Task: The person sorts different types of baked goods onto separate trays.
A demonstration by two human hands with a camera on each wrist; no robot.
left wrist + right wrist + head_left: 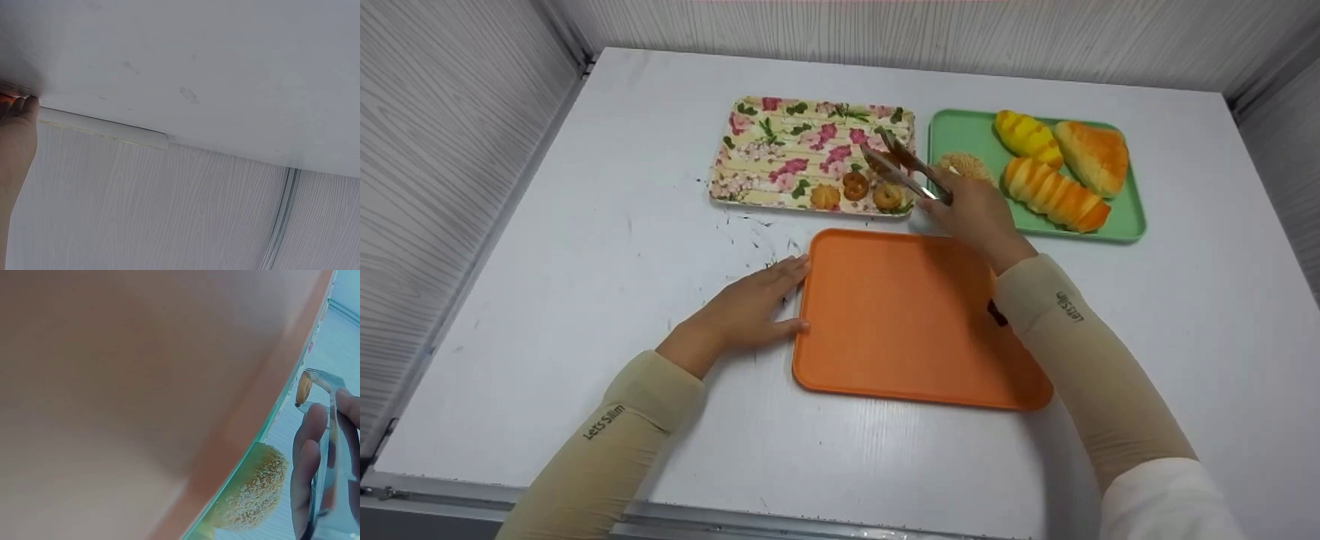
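Note:
My right hand (979, 217) grips metal tongs (913, 163), whose tips reach over the right side of a floral tray (765, 150). Between the tips in the right wrist view is a small brown cookie (304, 387); whether it touches the tray cannot be told. Near the front edge of that tray lie a flower-shaped cookie (825, 196), a pretzel-shaped cookie (855, 186) and a ring cookie (888, 196). With fingers extended, my left hand (746, 307) touches the left rim of an orange tray (892, 322), its thumb on the rim too.
A green tray (971, 127) at the back right carries a yellow bread (1027, 137), a ridged loaf (1054, 195), a triangular bread (1093, 157) and a crumb-coated bread (966, 166), partly behind my right hand. Patterned panels (922, 37) border the white table (585, 247).

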